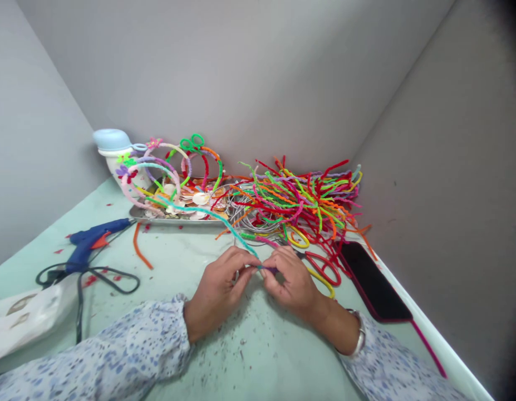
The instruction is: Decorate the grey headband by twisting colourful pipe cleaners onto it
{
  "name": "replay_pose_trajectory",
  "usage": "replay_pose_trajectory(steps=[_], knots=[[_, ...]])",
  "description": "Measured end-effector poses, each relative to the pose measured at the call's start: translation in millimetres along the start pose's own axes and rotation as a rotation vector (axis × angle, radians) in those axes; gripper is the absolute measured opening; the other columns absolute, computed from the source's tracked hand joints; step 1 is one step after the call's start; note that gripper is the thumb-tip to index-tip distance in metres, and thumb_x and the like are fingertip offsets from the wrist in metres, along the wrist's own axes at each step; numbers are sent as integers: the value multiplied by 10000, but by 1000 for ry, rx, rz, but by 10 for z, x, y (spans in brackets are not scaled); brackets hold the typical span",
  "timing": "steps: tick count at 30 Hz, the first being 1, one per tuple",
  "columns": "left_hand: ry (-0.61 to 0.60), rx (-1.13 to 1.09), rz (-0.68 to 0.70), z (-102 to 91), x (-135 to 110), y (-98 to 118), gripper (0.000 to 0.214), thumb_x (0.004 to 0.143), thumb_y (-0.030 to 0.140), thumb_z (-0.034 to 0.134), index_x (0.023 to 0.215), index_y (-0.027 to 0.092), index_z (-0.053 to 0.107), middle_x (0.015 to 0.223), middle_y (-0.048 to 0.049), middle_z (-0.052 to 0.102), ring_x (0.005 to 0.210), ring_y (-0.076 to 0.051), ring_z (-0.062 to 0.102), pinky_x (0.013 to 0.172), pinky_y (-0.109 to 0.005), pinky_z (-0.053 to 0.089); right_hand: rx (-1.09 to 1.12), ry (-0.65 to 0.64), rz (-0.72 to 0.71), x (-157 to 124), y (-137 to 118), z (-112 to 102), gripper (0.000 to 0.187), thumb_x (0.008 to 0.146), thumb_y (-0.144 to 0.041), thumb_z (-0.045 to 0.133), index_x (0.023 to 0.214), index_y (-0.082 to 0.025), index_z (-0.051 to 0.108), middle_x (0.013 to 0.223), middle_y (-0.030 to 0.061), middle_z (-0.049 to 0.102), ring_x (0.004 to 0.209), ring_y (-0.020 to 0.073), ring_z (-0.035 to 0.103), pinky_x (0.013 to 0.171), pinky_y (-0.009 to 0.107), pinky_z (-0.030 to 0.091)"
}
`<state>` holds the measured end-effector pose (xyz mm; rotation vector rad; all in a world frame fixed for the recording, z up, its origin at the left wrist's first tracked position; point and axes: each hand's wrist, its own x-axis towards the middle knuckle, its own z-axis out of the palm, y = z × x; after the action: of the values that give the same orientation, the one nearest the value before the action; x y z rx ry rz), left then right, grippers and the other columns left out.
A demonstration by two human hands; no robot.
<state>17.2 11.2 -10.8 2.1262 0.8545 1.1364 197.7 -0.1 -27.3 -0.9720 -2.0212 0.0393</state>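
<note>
My left hand [219,287] and my right hand [290,281] meet at the middle of the pale green table [258,356], fingertips pinched together. Between them they hold the near end of a teal pipe cleaner [224,221], which runs up and left toward the tray; a purple bit shows at the pinch. Both hands are closed on it. A watch sits on my right wrist.
A metal tray [174,218] holds wrapped hoop headbands [170,164] and shells. A heap of coloured pipe cleaners [303,200] lies at the back right, red scissors [322,267] and a dark phone [372,281] beside it. A blue glue gun [91,242] with cord lies left, a white-and-blue container [113,147] behind.
</note>
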Motion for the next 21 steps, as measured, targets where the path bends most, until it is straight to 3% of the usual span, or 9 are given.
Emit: replay_pose_trajectory(steps=[14,21], knots=[[44,61,40,0,0,-31,146,857,141,562,927,194,678,885,-48,655,837,-140,608,729,-242,483,-8,1,-15,1,-12,-16,68,824,-139,516,839,-205,524,699,22,568,699,187,501,688,359,396],[0,66,20,-12,7,-29,144,883,152,524,929,182,657,872,-44,643,819,-134,595,726,-241,470,-38,0,-55,18,-24,-19,82,822,-130,511,851,-205,528,690,15,567,698,187,498,695,362,397]])
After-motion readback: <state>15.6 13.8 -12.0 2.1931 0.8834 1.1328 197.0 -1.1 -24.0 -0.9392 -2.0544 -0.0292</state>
